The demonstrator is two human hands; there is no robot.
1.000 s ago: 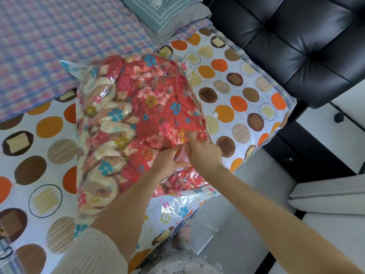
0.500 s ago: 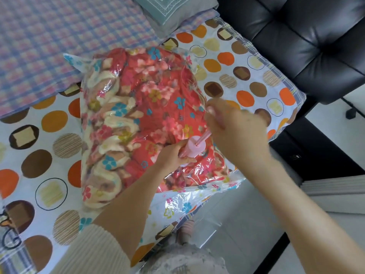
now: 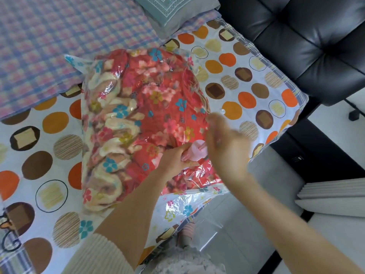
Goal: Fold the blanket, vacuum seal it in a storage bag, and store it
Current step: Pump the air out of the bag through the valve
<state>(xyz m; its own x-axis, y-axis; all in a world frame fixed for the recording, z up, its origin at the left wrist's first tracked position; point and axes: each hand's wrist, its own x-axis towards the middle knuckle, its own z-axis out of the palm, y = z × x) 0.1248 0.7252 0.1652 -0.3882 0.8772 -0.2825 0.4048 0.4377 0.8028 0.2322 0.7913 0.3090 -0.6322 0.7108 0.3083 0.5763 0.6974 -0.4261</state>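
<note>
We stand at the edge of a bed covered by a white sheet printed with orange and brown circles [image 3: 49, 123], pale floor tiles [image 3: 256, 204] showing beside it. Nearest us, the flat closing edge of the clear plastic storage bag with small flower prints [image 3: 183, 204] hangs over the bed's edge. The folded red floral fleece blanket [image 3: 154, 95] is inside it, lying on the sheet. Our left hand [image 3: 174, 162] grips the body of a small pink plastic hand pump [image 3: 195, 154], which is planted on the bag's upper face. Our right hand [image 3: 227, 147] is just beside the pump's top, smeared by motion. We cannot tell whether its fingers are clamped on the plunger or loose. To pump well, we judge that the left hand should press the pump square onto the valve so no air leaks back. The right hand should pull and push in full, straight strokes. The bag looks puffy, so much air seems left. The valve itself is hidden under the pump, and the closure strip is too faint to check. Farther off, a small white round piece [image 3: 222, 111] lies on the sheet, and it is too small to identify. The black tufted leather chair [image 3: 306, 46] and the pink-and-purple checked cover [image 3: 59, 36] are cut off by the frame.
</note>
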